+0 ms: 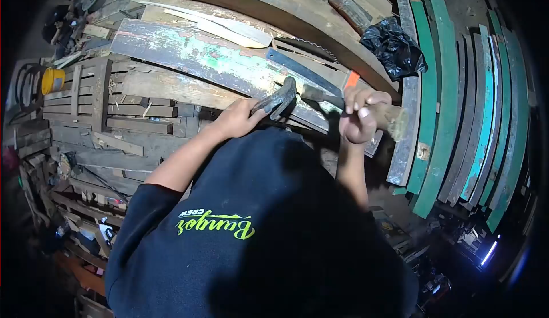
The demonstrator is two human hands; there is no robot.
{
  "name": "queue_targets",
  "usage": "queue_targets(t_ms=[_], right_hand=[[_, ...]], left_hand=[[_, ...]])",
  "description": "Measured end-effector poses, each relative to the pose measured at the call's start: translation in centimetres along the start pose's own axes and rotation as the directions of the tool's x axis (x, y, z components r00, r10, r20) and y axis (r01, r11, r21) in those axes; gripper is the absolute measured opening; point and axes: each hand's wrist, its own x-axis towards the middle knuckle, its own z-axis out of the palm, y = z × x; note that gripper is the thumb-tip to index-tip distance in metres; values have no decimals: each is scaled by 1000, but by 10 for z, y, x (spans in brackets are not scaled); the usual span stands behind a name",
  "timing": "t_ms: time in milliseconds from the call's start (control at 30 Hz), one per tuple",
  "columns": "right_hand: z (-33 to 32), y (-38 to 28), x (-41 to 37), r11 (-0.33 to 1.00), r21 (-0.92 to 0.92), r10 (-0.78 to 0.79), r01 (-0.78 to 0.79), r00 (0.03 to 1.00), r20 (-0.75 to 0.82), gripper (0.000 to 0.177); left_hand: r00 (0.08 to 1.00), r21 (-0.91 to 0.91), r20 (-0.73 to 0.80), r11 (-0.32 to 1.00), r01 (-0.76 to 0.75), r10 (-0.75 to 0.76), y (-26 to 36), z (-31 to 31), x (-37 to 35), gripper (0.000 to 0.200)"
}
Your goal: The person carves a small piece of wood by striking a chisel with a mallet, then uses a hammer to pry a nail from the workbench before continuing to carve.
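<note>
timber covers the whole dim workshop floor, old planks and slatted frames lying side by side in a patch of lamplight.

at the middle of it lies a wooden-handled tool (343, 103), its metal shaft pointing to the left and its pale handle sticking out to the right. the right hand (360, 115) is clamped on that handle, fingers curled tight around it and the thumbnail turned upward. just to the left, the left hand (237, 118) has its fingers closed on a dark block (277, 99), grey and rough; whether it is metal or stone i cannot tell. the block's top end sits right at the tip of the tool's shaft, and the two look to be touching.

both hands work over a long curved plank (200, 55) with flaking green and white paint, which runs from the upper left down under the hands. along its upper edge lies a saw blade (303, 69), blue-grey, ending in an orange grip (351, 79) just above the right hand. beyond it a pale sliver of wood (229, 29) rests on another curved board.

further right a crumpled black plastic bag (394, 46) sits on the boards, next to a row of green planks (440, 89) laid lengthwise. on the left are slatted wooden frames (114, 106), and at the far left edge a yellow tub (52, 80). the person's dark shirt (257, 232) with yellow-green lettering fills the bottom of the view.
</note>
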Motion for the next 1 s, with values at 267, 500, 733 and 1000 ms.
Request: queue_targets(t_ms=[267, 500, 733, 1000], right_hand=[[-87, 21, -3, 949, 316, 195, -20, 823, -533, 8], [-40, -29, 22, 974, 201, -48, 103, 964, -260, 15], [-9, -8, 23, 998, 16, -59, 61, 993, -101, 23], [6, -23, 31, 993, 56, -100, 109, 986, -137, 21]], left_hand=[[999, 15, 6, 999, 32, -32, -4, 5, 1, 33], [998, 27, -52, 999, -24, 25, -6, 9, 0, 34], [999, 28, -20, 999, 42, -41, 5, 4, -2, 34], [1000, 27, -15, 999, 24, -24, -2, 6, 0, 33]])
